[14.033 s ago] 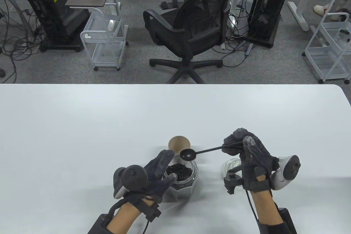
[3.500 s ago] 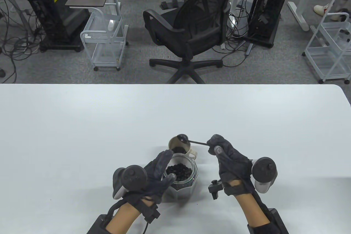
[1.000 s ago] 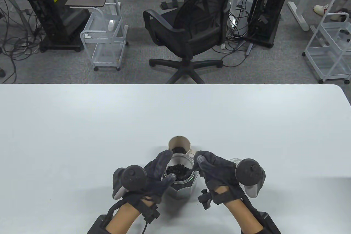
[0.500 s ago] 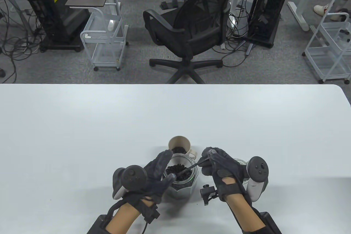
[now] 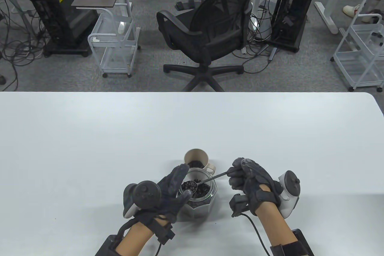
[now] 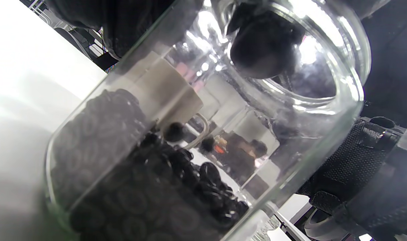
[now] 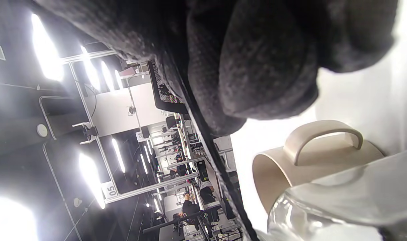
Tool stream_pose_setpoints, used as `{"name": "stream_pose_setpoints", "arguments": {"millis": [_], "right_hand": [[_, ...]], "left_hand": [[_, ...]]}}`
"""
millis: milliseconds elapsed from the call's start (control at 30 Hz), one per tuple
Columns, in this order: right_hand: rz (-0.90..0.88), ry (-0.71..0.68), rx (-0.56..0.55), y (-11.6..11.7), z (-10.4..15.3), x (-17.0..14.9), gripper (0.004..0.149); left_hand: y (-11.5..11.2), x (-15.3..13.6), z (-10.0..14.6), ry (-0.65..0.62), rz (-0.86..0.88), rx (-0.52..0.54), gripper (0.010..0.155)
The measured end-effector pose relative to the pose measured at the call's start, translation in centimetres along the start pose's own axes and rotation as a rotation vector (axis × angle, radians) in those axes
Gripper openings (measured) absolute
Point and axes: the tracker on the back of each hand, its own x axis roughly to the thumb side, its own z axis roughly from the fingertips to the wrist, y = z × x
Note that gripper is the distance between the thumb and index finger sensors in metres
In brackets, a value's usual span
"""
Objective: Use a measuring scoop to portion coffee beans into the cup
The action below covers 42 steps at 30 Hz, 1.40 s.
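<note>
A glass jar (image 5: 199,197) of dark coffee beans (image 5: 201,191) stands near the table's front edge. My left hand (image 5: 174,188) is wrapped around its left side and holds it. My right hand (image 5: 246,175) pinches the thin handle of a black measuring scoop (image 5: 207,179). The scoop's bowl (image 5: 189,184) sits heaped with beans inside the jar mouth. Just behind the jar stands a beige cup (image 5: 196,160) with beans at its bottom. In the left wrist view the jar (image 6: 196,140) and beans (image 6: 149,197) fill the frame. The right wrist view shows the cup (image 7: 310,157) and the jar (image 7: 344,207).
The white table (image 5: 90,136) stretches wide to the left, right and behind the cup. Beyond its far edge a black office chair (image 5: 210,31), white wire carts (image 5: 115,43) and computer towers stand on the floor.
My right hand has swung back to the right and lifted the scoop, bringing its bowl up loaded with beans at the jar mouth. Left hand, jar and cup have stayed put.
</note>
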Motion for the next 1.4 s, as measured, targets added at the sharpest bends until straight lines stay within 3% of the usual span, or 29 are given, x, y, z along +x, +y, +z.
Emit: {"name": "stream_pose_setpoints", "arguments": {"millis": [433,1400], "right_hand": [[-0.062,-0.008,-0.012,-1.3,-0.2,0.8,0.039],[-0.225,-0.064,-0.05,-1.5,0.8,2.0,0.042]], "left_hand": [[0.0,0.0,0.0,0.001,0.001,0.0,0.087],[0.0,0.0,0.0,0.001,0.002,0.0,0.087]]}}
